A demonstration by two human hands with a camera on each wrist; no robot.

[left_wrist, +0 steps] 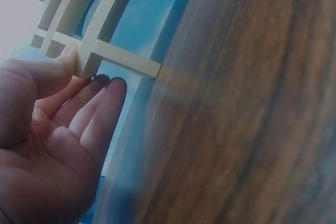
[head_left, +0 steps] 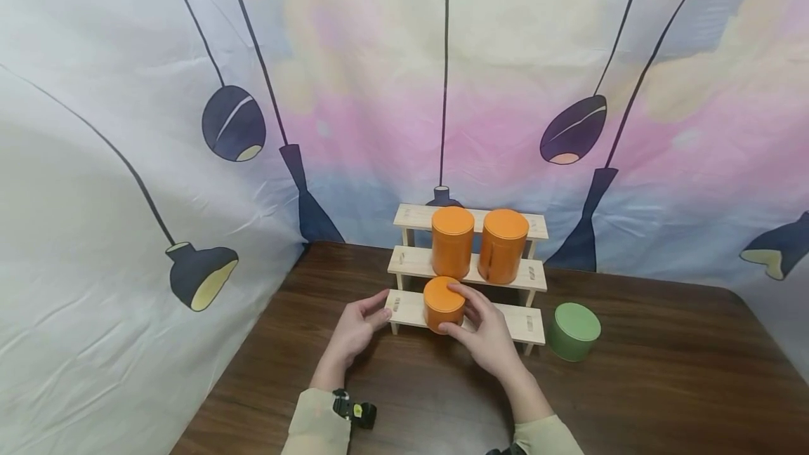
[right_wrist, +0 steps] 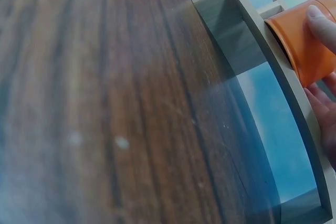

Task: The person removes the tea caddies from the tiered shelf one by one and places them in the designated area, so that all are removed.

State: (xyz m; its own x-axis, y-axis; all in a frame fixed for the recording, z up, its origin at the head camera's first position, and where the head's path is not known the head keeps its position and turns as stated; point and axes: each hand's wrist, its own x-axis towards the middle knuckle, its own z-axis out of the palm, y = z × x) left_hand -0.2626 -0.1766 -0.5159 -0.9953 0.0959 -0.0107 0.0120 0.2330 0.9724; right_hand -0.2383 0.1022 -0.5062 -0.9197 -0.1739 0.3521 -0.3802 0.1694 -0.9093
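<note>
A short orange tin (head_left: 444, 307) stands on the lowest step of a three-step wooden display rack (head_left: 407, 306). My right hand (head_left: 485, 332) grips this tin from its right side, thumb in front and fingers at the lid and behind. In the right wrist view, the thumb presses the orange side of the tin (right_wrist: 307, 40). My left hand (head_left: 354, 332) holds the left end of the lowest step; the left wrist view has the thumb on one side of the board (left_wrist: 107, 22) and the fingers on the other. Two taller orange tins (head_left: 451, 244) (head_left: 503, 248) stand on the middle step.
A green round tin (head_left: 575, 332) stands on the dark wooden table (head_left: 663, 371), just right of the rack. Behind the table hangs a pastel cloth (head_left: 379, 90) printed with dark lamps. The top step (head_left: 417, 215) rises behind the tall tins.
</note>
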